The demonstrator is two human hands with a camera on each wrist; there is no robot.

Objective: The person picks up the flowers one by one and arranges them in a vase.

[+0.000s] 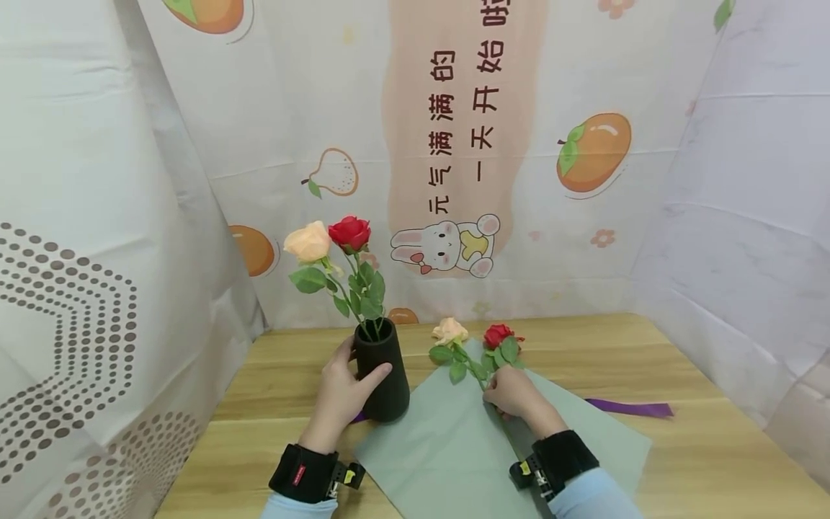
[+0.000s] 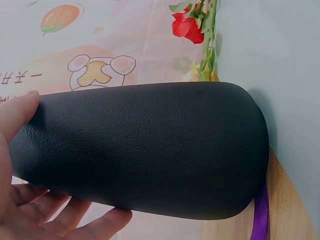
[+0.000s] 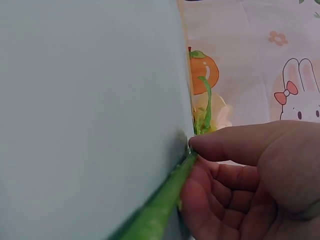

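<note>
My left hand grips the black vase on its left side, thumb on the near face and fingers round the back. A peach rose and a red rose stand in the vase, leaning apart. Over the pale green wrapping paper, my right hand pinches a green rose stem between thumb and fingers. Another peach rose and red rose lie at the paper's far corner; which one the pinched stem belongs to, I cannot tell.
A purple ribbon sticks out from under the paper's right side, and more purple ribbon shows by the vase's base. The wooden table ends at a printed cloth backdrop behind.
</note>
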